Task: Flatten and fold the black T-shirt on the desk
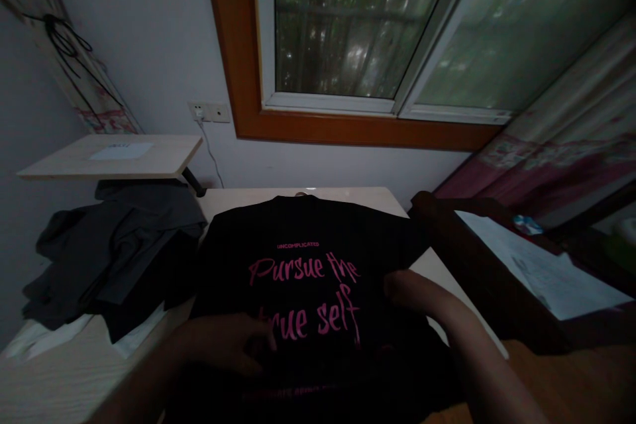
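A black T-shirt (308, 225) with pink lettering lies spread flat on a pale table (437, 265), collar toward the window. My left hand (223, 343) rests flat on the shirt's lower left part, fingers stretched toward the lettering. My right hand (412, 291) lies on the shirt's right side near its edge; the fingers look pressed down on the cloth, though the dim light hides how they are set.
A heap of dark grey clothes (114, 245) lies on the table's left side. Behind it stands a small light side table (163, 159) with a paper. At right is a dark wooden piece of furniture (462, 252) with white papers (546, 271). A window (358, 26) and wall sockets (209, 111) are ahead.
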Tool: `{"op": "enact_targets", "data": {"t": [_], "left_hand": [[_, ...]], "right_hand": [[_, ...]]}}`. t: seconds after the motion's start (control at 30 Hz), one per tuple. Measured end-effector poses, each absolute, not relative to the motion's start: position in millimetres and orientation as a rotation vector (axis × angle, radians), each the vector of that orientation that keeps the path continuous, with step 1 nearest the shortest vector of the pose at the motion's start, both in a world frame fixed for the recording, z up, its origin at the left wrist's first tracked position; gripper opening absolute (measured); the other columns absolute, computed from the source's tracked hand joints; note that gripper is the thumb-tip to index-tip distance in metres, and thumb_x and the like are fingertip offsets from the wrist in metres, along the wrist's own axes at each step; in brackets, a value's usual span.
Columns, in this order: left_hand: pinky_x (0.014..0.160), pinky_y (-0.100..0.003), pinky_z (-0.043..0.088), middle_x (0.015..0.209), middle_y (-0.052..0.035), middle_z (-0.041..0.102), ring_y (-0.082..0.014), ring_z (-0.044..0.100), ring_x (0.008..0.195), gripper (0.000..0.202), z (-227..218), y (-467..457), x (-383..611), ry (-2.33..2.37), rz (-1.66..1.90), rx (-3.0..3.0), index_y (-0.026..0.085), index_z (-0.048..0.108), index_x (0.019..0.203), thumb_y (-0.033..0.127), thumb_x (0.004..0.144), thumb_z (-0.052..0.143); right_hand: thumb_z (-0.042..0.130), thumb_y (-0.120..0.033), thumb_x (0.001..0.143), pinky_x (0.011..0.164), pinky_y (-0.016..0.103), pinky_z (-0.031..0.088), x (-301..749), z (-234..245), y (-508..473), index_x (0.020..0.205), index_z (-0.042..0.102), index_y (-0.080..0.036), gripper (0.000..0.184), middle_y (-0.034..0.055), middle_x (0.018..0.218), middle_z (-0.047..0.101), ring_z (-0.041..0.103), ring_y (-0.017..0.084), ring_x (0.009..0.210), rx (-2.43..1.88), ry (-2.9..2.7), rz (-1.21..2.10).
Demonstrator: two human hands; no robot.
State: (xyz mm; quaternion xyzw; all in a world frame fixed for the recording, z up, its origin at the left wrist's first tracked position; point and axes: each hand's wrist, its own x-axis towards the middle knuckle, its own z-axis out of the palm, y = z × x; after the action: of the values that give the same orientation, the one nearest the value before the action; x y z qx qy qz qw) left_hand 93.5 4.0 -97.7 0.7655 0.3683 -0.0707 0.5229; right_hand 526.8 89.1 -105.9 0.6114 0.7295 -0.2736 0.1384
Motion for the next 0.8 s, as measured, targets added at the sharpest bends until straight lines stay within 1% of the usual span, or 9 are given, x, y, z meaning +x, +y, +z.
{"op": "enact_targets", "data": {"t": [0.07,0.13,0.23,0.3,0.43,0.57,0.7,0.8], "left_hand": [[0.074,-0.029,0.051,0.106,-0.0015,0.074,-0.0201,0.069,0.09,0.046,-93,7,93,0.881,-0.109,1.818,0.033,0.064,0.129,0.041,0.084,0.068],[0.083,-0.031,0.053,0.114,-0.0035,0.071,-0.0198,0.068,0.098,0.039,-93,15,92,0.979,0.051,1.863,0.03,0.064,0.128,0.042,0.091,0.06],[0.103,-0.038,0.048,0.128,-0.0057,0.065,-0.0217,0.061,0.115,0.033,-105,32,89,1.241,0.299,2.066,0.027,0.065,0.125,0.037,0.097,0.052],[0.109,-0.042,0.044,0.132,-0.0067,0.061,-0.023,0.057,0.122,0.034,-118,45,85,1.377,0.391,2.199,0.026,0.064,0.127,0.035,0.098,0.05],[0.111,-0.045,0.044,0.133,-0.01,0.06,-0.0259,0.054,0.125,0.033,-146,66,82,1.574,0.479,2.334,0.022,0.067,0.125,0.034,0.097,0.052],[0.113,-0.047,0.043,0.139,-0.0119,0.057,-0.0289,0.05,0.13,0.037,-166,76,87,1.711,0.516,2.384,0.02,0.065,0.129,0.031,0.096,0.054],[0.115,-0.052,0.04,0.141,-0.0134,0.055,-0.0307,0.049,0.131,0.039,-174,78,97,1.728,0.554,2.453,0.02,0.063,0.133,0.03,0.096,0.052],[0.115,-0.052,0.04,0.14,-0.0123,0.056,-0.0304,0.05,0.131,0.038,-175,82,100,1.737,0.585,2.469,0.022,0.063,0.132,0.029,0.096,0.052]], "right_hand": [[0.058,0.003,0.069,0.06,0.026,0.039,532,-107,91,0.073,0.069,-0.019,0.025,0.0035,0.077,0.071,0.068,0.021,0.073,1.773,2.055,-0.878],[0.058,0.003,0.068,0.058,0.025,0.039,535,-108,96,0.079,0.07,-0.019,0.028,0.0023,0.078,0.071,0.068,0.02,0.073,1.788,2.042,-0.924],[0.06,-0.002,0.075,0.061,0.024,0.042,533,-106,108,0.09,0.069,-0.02,0.025,0.0022,0.084,0.072,0.068,0.019,0.077,1.795,2.175,-0.93],[0.061,-0.009,0.082,0.069,0.026,0.045,525,-103,119,0.096,0.07,-0.02,0.02,0.0032,0.091,0.072,0.068,0.02,0.083,1.786,2.336,-0.859],[0.059,-0.015,0.091,0.086,0.029,0.048,494,-96,139,0.104,0.071,-0.019,0.019,0.0078,0.106,0.069,0.066,0.021,0.094,1.759,2.621,-0.636],[0.058,-0.017,0.094,0.095,0.033,0.046,454,-101,158,0.107,0.073,-0.019,0.02,0.009,0.107,0.067,0.063,0.023,0.101,1.656,2.824,-0.484],[0.06,-0.018,0.095,0.098,0.035,0.045,420,-118,181,0.112,0.072,-0.019,0.02,0.0088,0.112,0.066,0.059,0.024,0.103,1.632,2.975,-0.361],[0.059,-0.021,0.097,0.098,0.036,0.044,403,-136,195,0.113,0.07,-0.019,0.02,0.0086,0.112,0.065,0.057,0.024,0.103,1.706,3.022,-0.344]]}}
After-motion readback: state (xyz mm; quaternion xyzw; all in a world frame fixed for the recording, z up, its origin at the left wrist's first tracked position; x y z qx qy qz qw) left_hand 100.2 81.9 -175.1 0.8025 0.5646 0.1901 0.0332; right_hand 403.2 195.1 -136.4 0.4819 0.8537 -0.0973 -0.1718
